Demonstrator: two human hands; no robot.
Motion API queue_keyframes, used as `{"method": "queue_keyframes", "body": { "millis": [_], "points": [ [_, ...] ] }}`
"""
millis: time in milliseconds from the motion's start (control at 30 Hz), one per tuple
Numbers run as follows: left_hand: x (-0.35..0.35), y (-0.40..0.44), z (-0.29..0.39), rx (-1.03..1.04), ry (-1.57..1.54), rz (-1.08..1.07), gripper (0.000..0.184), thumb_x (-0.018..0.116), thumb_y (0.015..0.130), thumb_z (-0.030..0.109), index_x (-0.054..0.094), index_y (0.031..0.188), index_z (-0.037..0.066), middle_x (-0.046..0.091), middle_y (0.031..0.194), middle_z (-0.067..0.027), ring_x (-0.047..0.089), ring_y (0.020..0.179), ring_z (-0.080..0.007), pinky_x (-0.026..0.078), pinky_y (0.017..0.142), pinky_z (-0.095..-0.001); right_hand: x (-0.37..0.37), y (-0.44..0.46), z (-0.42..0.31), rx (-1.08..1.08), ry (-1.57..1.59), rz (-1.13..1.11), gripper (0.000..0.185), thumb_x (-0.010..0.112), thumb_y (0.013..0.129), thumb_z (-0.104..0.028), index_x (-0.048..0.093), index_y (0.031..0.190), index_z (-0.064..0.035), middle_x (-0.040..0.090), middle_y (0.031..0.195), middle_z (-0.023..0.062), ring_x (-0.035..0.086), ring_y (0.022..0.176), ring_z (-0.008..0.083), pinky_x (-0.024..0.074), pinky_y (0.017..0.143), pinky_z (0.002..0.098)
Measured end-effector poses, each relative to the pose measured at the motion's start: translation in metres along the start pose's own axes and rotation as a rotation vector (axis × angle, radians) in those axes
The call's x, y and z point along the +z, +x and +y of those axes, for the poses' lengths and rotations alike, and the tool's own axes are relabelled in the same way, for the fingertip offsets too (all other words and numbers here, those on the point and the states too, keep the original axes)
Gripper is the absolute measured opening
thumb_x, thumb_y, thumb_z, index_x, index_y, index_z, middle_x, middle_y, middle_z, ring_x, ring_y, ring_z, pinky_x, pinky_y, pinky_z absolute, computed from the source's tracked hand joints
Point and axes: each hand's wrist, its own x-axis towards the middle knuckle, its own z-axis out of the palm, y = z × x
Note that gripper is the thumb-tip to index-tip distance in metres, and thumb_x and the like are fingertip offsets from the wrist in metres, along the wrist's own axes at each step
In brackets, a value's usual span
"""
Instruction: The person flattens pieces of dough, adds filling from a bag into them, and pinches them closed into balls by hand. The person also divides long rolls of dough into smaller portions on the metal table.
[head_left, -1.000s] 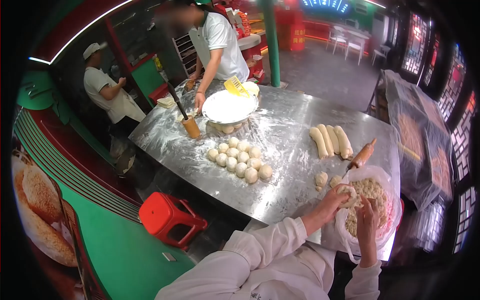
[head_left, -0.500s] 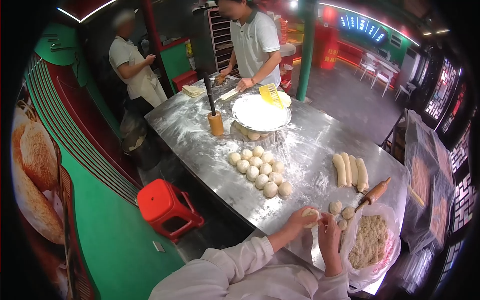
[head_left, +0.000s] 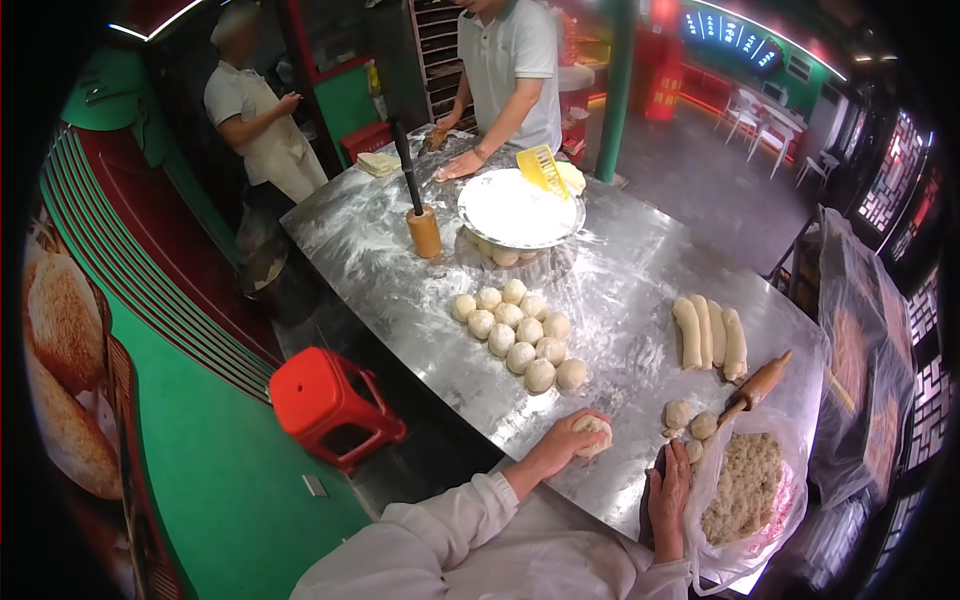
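Observation:
A pale, round dough bun (head_left: 593,436) rests in my left hand (head_left: 558,447), fingers wrapped round it, over the near edge of the steel table. Palm down and fingers stretched out, my right hand (head_left: 668,497) lies by the table's near edge holding nothing. Just beyond its fingertips sit several small dough pieces (head_left: 678,414). To its right stands an open plastic bag of crumbly filling (head_left: 742,485). Rows of floured dough balls (head_left: 520,357) lie ahead of my left hand.
A rolling pin (head_left: 762,382) lies behind the bag, near several dough rolls (head_left: 708,335). Farther off are a flour basin (head_left: 522,210) with a yellow scraper (head_left: 543,170) and a wooden-based tool (head_left: 423,232). Two people stand beyond; a red stool (head_left: 325,395) is left of the steel table (head_left: 630,290).
My hands have moved apart: the left carries the bun slightly left, and the right has dropped flat beside the bag. The person across has shifted a hand left along the table.

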Motion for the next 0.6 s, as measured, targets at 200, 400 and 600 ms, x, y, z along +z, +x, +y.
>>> {"method": "queue_keyframes", "body": {
  "millis": [200,400,600],
  "points": [
    [-0.007,0.006,-0.012,0.066,-0.034,-0.01,0.03,0.07,0.093,0.017,0.062,0.121,0.011,0.066,0.106,-0.0011,0.064,0.094,-0.0112,0.053,0.068,-0.0265,-0.002,-0.005,0.001,-0.1,-0.069,-0.018,0.056,0.069,0.081,0.0,0.052,0.135,0.0004,0.048,0.147,0.0216,0.042,0.138,0.042,0.0327,0.116,0.0503],
    [-0.004,0.004,-0.006,0.063,-0.104,-0.024,0.03,0.07,0.093,0.016,0.062,0.121,0.01,0.066,0.105,-0.0024,0.066,0.092,-0.0131,0.053,0.07,-0.0278,-0.003,-0.001,-0.005,-0.041,-0.037,-0.036,0.053,0.067,0.083,0.0,0.052,0.134,0.0012,0.049,0.144,0.022,0.043,0.137,0.0419,0.0339,0.115,0.0496],
    [0.011,0.009,-0.015,0.055,-0.145,-0.107,0.045,0.072,0.094,0.025,0.055,0.133,0.01,0.063,0.114,-0.0035,0.062,0.102,-0.0117,0.051,0.08,-0.0256,-0.01,0.02,-0.054,-0.038,0.155,-0.076,0.07,0.074,0.075,0.0,0.046,0.14,0.0007,0.049,0.14,0.0259,0.049,0.129,0.0428,0.0417,0.107,0.0483]
  ]
}}
